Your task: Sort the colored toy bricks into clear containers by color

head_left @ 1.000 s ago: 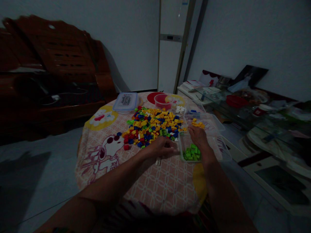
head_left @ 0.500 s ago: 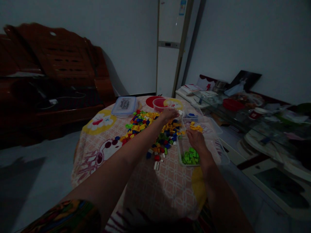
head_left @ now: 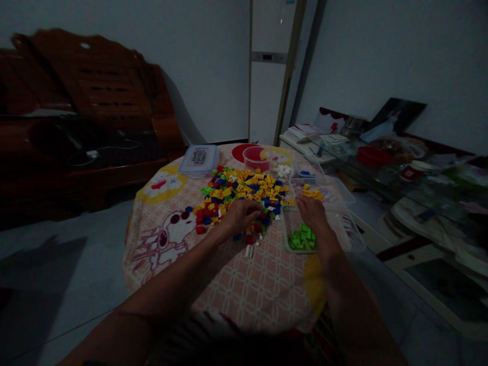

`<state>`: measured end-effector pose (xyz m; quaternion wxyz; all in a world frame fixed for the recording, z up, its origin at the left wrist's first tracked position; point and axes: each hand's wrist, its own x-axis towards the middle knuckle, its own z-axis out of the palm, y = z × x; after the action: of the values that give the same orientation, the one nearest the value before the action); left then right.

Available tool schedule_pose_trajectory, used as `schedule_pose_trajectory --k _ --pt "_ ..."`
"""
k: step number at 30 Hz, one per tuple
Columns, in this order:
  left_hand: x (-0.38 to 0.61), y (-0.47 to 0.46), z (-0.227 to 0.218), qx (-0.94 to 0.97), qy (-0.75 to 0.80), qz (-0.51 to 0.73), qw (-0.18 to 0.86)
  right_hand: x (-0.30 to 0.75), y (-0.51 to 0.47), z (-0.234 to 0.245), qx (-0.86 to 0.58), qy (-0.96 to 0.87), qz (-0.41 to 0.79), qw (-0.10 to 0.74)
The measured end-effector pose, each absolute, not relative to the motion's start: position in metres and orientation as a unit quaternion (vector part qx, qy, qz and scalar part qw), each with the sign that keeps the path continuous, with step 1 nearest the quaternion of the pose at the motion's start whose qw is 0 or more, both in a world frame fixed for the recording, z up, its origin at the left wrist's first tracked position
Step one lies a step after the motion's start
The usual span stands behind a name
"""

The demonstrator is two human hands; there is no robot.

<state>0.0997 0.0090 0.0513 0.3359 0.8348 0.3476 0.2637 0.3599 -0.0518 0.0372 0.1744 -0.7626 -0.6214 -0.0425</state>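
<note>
A heap of mixed toy building bricks (head_left: 244, 184), in yellow, red, blue, green and white, covers the middle of a round table. At its near side is my left hand (head_left: 243, 214), fingers curled and closed among the bricks; what they grip is hidden. My right hand (head_left: 312, 211) hovers over a clear plastic box (head_left: 285, 239), its fingers pressed together, their contents too small to make out. Green bricks (head_left: 303, 238) lie in that box. Just beyond my right fingers, yellow bricks (head_left: 312, 192) sit in another clear container.
Behind the heap are white bricks (head_left: 282, 171), a clear container with blue bricks (head_left: 306, 173) and a round red-looking tub (head_left: 256, 156). A blue-rimmed lidded box (head_left: 199, 158) stands at the back left. A cluttered glass-topped cabinet (head_left: 343, 152) runs along the right.
My left hand has come back from the white bricks at the far side to the near side of the heap. My right hand stays over the boxes. The view has shifted slightly.
</note>
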Motion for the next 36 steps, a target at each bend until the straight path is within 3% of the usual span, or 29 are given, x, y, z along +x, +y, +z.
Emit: schedule_pose_trajectory --k 10,20,26,36 --pt "0.058 -0.06 0.028 0.887 0.376 0.092 0.25 0.361 -0.052 0.036 -0.764 -0.62 -0.036 0.175" --pt "0.105 -0.02 0.029 0.902 0.359 0.103 0.216 0.361 -0.052 0.036 -0.761 -0.621 -0.046 0.181" --pt "0.103 0.004 0.033 0.873 0.344 0.176 0.298 0.361 -0.051 0.034 -0.755 -0.624 -0.047 0.197" --pt "0.135 0.051 0.031 0.729 0.35 0.259 0.529 0.361 -0.051 0.034 -0.754 -0.627 -0.051 0.187"
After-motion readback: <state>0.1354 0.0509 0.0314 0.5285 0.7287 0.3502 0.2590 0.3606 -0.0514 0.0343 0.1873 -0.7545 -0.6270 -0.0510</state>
